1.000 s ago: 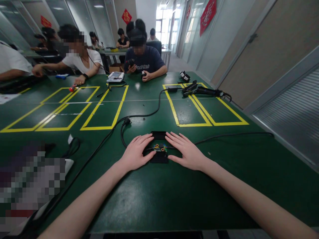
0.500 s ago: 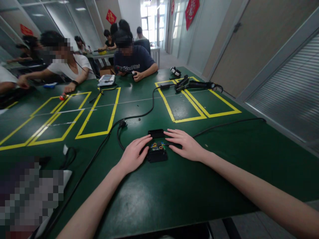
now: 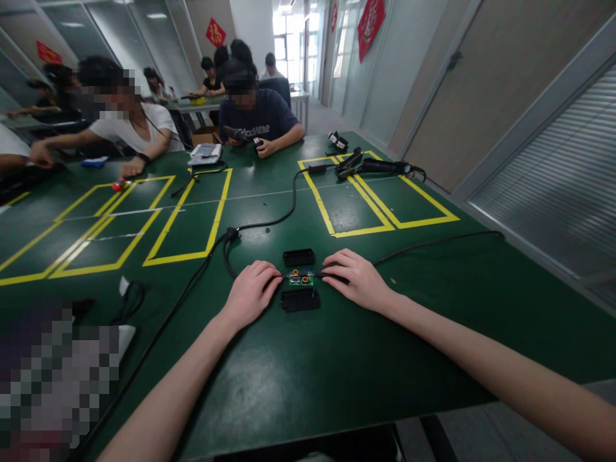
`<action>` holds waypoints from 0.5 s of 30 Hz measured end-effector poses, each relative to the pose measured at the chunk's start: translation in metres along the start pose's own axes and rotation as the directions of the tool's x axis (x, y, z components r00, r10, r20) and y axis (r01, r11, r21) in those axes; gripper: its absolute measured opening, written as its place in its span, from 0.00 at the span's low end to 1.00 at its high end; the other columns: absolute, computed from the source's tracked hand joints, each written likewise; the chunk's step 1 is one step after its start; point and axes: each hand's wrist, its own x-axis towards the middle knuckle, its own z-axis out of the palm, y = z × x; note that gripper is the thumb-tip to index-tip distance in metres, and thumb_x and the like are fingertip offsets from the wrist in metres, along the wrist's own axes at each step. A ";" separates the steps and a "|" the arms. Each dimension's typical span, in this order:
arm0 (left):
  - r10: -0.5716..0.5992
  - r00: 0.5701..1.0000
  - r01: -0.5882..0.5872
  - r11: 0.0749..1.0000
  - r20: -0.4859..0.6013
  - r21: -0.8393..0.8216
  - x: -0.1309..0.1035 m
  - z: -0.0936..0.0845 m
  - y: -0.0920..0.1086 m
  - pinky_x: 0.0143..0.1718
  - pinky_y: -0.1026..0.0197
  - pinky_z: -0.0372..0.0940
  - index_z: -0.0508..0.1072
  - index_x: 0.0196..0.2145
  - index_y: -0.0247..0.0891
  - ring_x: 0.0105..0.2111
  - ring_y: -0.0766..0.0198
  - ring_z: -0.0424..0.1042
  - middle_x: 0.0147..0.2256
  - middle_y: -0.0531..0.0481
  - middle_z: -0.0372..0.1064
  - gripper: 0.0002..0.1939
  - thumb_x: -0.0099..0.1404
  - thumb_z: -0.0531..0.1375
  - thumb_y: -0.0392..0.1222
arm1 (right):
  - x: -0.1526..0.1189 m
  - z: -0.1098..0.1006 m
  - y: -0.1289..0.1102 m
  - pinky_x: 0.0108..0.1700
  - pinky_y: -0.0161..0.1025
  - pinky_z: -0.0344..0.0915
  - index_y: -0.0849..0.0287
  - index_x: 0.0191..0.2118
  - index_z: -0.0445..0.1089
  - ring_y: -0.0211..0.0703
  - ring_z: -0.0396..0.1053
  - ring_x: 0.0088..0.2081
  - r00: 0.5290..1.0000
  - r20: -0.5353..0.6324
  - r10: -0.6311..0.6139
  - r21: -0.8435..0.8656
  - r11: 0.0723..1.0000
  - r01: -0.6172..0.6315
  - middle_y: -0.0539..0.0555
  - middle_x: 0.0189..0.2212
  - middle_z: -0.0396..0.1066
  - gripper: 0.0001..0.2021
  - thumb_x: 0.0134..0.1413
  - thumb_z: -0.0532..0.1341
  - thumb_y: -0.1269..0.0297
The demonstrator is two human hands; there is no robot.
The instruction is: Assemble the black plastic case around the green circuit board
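A small green circuit board (image 3: 301, 280) with two copper-coloured coils lies on the table between my hands. One black plastic case half (image 3: 298, 258) sits just beyond it, its hollow side up. The other case half (image 3: 300, 300) is on the near side, apart from the board. My left hand (image 3: 251, 290) has its thumb and fingers pinched on the black cable at the board's left end. At the right end, my right hand (image 3: 357, 281) grips the other black cable (image 3: 436, 239), its fingers curved and the thumb below. The fingers partly hide both cable ends.
A black plug (image 3: 231, 233) and long cord run across the green table (image 3: 269, 385) on my left. Yellow tape (image 3: 363, 231) marks rectangles. A black tool (image 3: 380, 167) lies at the far right. Co-workers sit opposite; one person (image 3: 262, 115) holds a dark tool.
The board has come away from the near case half and now lies between the two halves. My left hand has shifted left and closed on its cable; the right fingers have drawn in.
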 end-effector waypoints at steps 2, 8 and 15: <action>-0.030 1.000 0.030 0.999 -0.002 0.038 0.001 0.001 -0.001 0.44 0.53 0.70 0.74 0.40 0.40 0.41 0.55 0.74 0.39 0.46 0.74 0.13 0.79 0.52 0.45 | 0.000 -0.001 -0.001 0.47 0.51 0.75 0.57 0.44 0.80 0.52 0.75 0.44 1.000 0.011 -0.021 -0.018 1.000 0.021 0.60 0.42 0.79 0.17 0.74 0.53 0.61; -0.086 0.996 0.083 0.987 0.020 0.134 0.004 0.000 -0.006 0.33 0.61 0.63 0.68 0.33 0.41 0.30 0.61 0.71 0.30 0.51 0.68 0.21 0.81 0.46 0.49 | 0.005 0.005 0.003 0.36 0.40 0.67 0.59 0.41 0.76 0.45 0.74 0.35 0.998 0.063 0.026 -0.111 0.994 -0.019 0.58 0.35 0.76 0.23 0.78 0.45 0.59; -0.027 0.999 0.022 0.989 0.031 0.143 0.000 -0.012 0.000 0.28 0.62 0.54 0.65 0.27 0.39 0.23 0.64 0.65 0.23 0.52 0.64 0.25 0.81 0.44 0.48 | 0.001 0.006 0.006 0.32 0.38 0.55 0.59 0.34 0.72 0.41 0.71 0.29 0.989 0.119 0.085 -0.098 0.993 -0.073 0.54 0.27 0.74 0.25 0.78 0.43 0.58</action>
